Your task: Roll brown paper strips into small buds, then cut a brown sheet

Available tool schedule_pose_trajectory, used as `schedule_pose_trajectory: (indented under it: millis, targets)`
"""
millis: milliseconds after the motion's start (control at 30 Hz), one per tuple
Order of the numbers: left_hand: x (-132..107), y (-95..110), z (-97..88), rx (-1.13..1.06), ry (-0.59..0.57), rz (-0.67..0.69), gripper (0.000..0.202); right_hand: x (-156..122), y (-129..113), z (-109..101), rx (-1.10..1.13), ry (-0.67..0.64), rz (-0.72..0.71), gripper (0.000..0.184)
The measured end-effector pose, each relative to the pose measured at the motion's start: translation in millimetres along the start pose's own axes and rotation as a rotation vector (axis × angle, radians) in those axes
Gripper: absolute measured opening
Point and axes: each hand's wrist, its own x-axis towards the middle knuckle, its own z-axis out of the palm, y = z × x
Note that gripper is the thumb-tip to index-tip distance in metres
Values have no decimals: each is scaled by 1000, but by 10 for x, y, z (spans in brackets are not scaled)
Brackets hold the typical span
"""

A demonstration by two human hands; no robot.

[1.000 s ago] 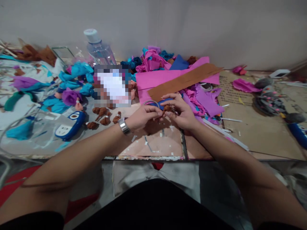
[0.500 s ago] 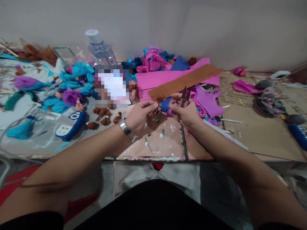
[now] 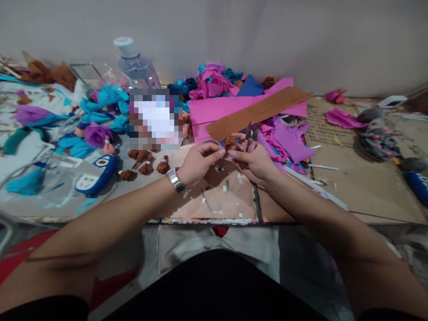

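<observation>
My left hand, with a metal watch on its wrist, pinches near the base of a small brown crepe-paper bud. My right hand meets it there, thumb and forefinger closed at the same base. A pair of scissors is tucked in the right hand, its blades pointing up and apart. Whatever lies between the fingertips is too small to make out. Several similar brown buds lie on the table left of my left wrist. Behind the hands, a brown paper strip rests across pink paper.
A clear bottle with a white cap stands at the back left, near a blurred-out patch. A blue and white power socket and cables sit on the left. Purple scraps, cardboard and a grey bundle are on the right.
My hands have come together, the right one moving left until the fingertips meet. The brown bud now shows upright between them. The scissors have shifted left with the right hand.
</observation>
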Motion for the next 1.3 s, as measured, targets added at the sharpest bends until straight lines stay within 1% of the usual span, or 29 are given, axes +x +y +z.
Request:
schedule_pose_trajectory:
  millis: [100,267,467,633,800,1133,1300]
  targets:
    - [-7,-17,3,21,-10,17,33,3,-3,10,10,21,5,71]
    - [-18,-37,-10,78,5,55,35,12,-9,7,-12,8,-14,70]
    - [-23,-13,-2,119,-25,66,37,3,-13,7,-35,5,-19,70]
    - [-21,-4,-2,176,-42,110,40,-16,-26,24,-7,29,-4,69]
    - [-27,-21,-14,240,-56,158,43,-27,-34,45,-22,28,-28,68]
    - [-38,-35,-66,402,-93,258,32,-54,-43,73,-82,52,-89,68]
    - [-75,-6,-64,548,-70,347,31,-28,28,37,-125,26,-94,63]
